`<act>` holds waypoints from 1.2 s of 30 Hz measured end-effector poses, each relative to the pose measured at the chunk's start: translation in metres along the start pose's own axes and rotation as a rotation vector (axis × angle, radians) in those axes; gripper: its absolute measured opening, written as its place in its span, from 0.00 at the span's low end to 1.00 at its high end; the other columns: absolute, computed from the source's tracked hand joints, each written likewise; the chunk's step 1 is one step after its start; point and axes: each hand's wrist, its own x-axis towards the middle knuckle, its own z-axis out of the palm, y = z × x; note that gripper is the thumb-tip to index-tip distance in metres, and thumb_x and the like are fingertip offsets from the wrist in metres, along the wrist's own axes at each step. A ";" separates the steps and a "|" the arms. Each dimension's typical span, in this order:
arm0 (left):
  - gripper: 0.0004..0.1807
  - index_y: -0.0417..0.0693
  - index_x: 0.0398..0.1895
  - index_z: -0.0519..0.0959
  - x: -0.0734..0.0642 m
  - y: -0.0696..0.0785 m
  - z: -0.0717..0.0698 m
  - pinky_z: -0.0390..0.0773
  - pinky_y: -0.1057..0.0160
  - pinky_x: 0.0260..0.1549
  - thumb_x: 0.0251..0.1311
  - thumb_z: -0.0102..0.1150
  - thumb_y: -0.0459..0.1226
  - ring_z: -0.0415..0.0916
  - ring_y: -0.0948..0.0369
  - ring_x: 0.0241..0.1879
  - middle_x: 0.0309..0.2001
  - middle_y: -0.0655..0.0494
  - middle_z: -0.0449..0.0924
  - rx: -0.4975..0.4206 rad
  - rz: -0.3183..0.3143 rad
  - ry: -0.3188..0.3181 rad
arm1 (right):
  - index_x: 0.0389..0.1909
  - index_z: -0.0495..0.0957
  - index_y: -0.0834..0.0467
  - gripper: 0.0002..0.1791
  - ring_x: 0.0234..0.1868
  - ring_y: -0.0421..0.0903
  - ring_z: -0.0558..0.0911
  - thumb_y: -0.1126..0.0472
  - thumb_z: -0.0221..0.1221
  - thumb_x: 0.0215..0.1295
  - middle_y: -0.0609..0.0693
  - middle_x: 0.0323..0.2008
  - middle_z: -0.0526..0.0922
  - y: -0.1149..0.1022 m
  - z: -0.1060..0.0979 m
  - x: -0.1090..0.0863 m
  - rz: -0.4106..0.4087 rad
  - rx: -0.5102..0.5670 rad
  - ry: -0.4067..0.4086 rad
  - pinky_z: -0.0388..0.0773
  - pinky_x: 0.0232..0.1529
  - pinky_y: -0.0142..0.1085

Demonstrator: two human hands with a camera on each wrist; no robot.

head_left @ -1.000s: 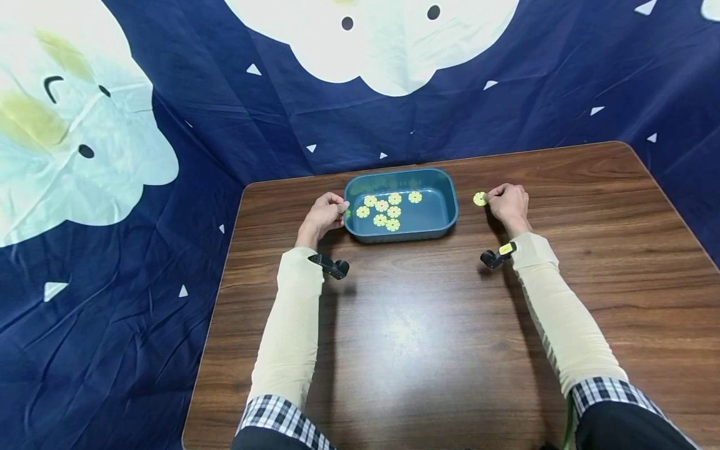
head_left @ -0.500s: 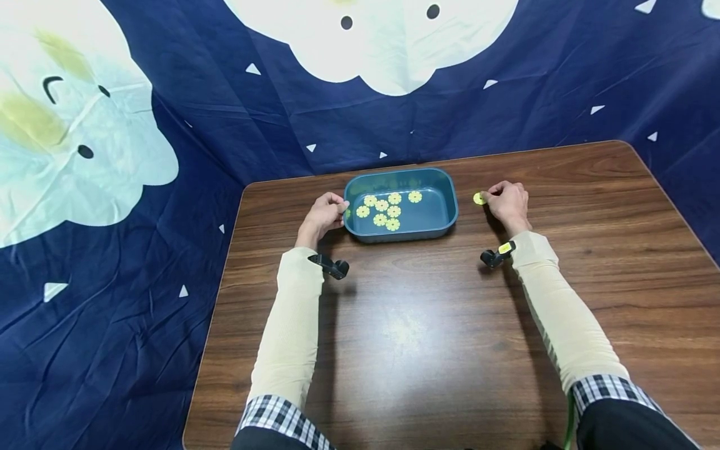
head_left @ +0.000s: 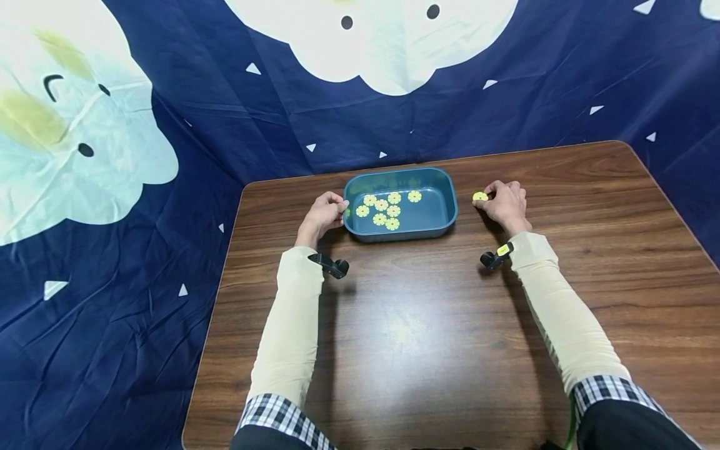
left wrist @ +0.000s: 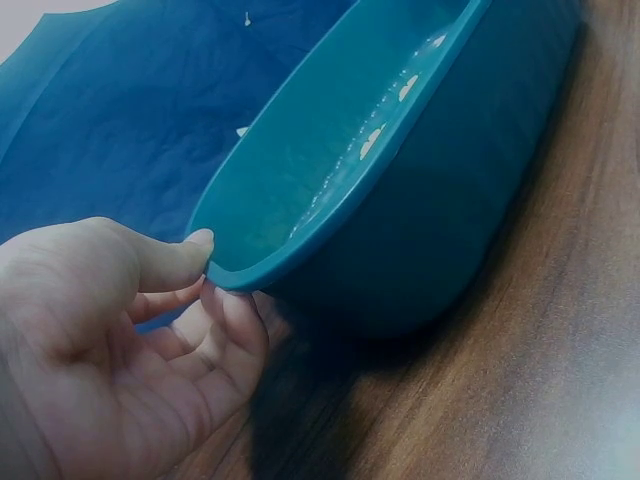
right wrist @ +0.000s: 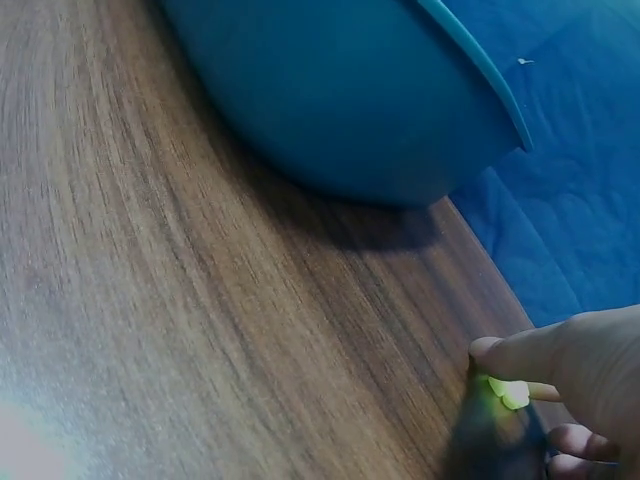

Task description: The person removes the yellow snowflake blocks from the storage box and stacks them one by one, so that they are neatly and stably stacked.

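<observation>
A teal rectangular tub (head_left: 402,235) stands near the far edge of the table, with several yellow flower-shaped pieces (head_left: 394,211) lying on its floor. At its left end my left hand (head_left: 322,215) pinches the rim, thumb on top and fingers curled below, as the left wrist view shows on the tub wall (left wrist: 400,230). To the right of the tub, my right hand (head_left: 507,206) pinches one yellow flower-shaped piece (head_left: 480,196) between thumb and fingers, low over the table. In the right wrist view this flower-shaped piece (right wrist: 512,394) is partly hidden behind the thumb.
The brown wooden table (head_left: 405,375) reaches back to a dark blue cloth (head_left: 349,125) printed with pale cloud shapes. Black wrist cameras jut inward from both forearms, the left camera (head_left: 336,267) and the right camera (head_left: 494,257).
The right fingers have shifted slightly about the yellow piece, which now shows tilted and narrower than before. The left hand and the tub have stayed in place.
</observation>
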 end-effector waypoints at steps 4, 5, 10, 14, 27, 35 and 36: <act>0.06 0.49 0.35 0.66 0.001 -0.001 0.000 0.73 0.70 0.25 0.68 0.52 0.36 0.67 0.63 0.26 0.33 0.52 0.67 0.000 0.002 0.001 | 0.51 0.71 0.61 0.24 0.56 0.67 0.58 0.49 0.62 0.61 0.69 0.56 0.61 0.001 0.000 0.001 -0.010 -0.010 0.004 0.58 0.57 0.58; 0.06 0.49 0.35 0.66 0.001 -0.001 0.000 0.73 0.70 0.25 0.68 0.52 0.36 0.67 0.63 0.26 0.33 0.52 0.67 -0.001 0.003 0.001 | 0.51 0.71 0.61 0.24 0.56 0.67 0.58 0.49 0.62 0.61 0.69 0.56 0.61 0.001 0.001 0.002 -0.013 -0.013 0.006 0.58 0.56 0.58; 0.06 0.49 0.35 0.65 0.000 -0.001 0.000 0.73 0.70 0.24 0.68 0.52 0.35 0.67 0.63 0.26 0.33 0.52 0.67 -0.007 0.009 -0.004 | 0.51 0.71 0.61 0.25 0.55 0.67 0.59 0.49 0.62 0.60 0.69 0.55 0.62 0.003 0.001 0.002 -0.023 -0.022 0.017 0.59 0.55 0.58; 0.06 0.49 0.35 0.66 0.000 0.000 0.000 0.73 0.70 0.24 0.68 0.52 0.35 0.67 0.63 0.26 0.32 0.53 0.67 -0.004 0.010 -0.004 | 0.53 0.71 0.61 0.26 0.55 0.67 0.60 0.49 0.61 0.61 0.69 0.55 0.63 0.002 0.000 0.001 -0.033 -0.015 0.025 0.59 0.55 0.57; 0.05 0.48 0.36 0.66 0.000 -0.001 -0.001 0.73 0.70 0.24 0.68 0.52 0.35 0.67 0.63 0.26 0.33 0.52 0.67 -0.002 0.006 -0.008 | 0.58 0.70 0.63 0.27 0.60 0.66 0.62 0.50 0.60 0.63 0.66 0.60 0.65 -0.027 -0.012 0.000 -0.134 0.100 0.119 0.59 0.60 0.54; 0.05 0.48 0.36 0.66 0.000 0.000 0.000 0.74 0.70 0.24 0.68 0.52 0.36 0.67 0.62 0.26 0.32 0.53 0.67 0.001 0.001 -0.003 | 0.56 0.71 0.63 0.26 0.55 0.60 0.70 0.51 0.60 0.63 0.64 0.55 0.69 -0.049 -0.015 -0.005 -0.221 0.247 0.167 0.66 0.57 0.51; 0.05 0.48 0.36 0.66 0.000 0.000 0.000 0.74 0.70 0.24 0.68 0.52 0.36 0.67 0.62 0.26 0.32 0.54 0.67 0.000 0.000 -0.002 | 0.55 0.71 0.63 0.25 0.54 0.60 0.71 0.51 0.60 0.63 0.64 0.54 0.70 -0.050 -0.014 -0.005 -0.229 0.256 0.173 0.66 0.57 0.51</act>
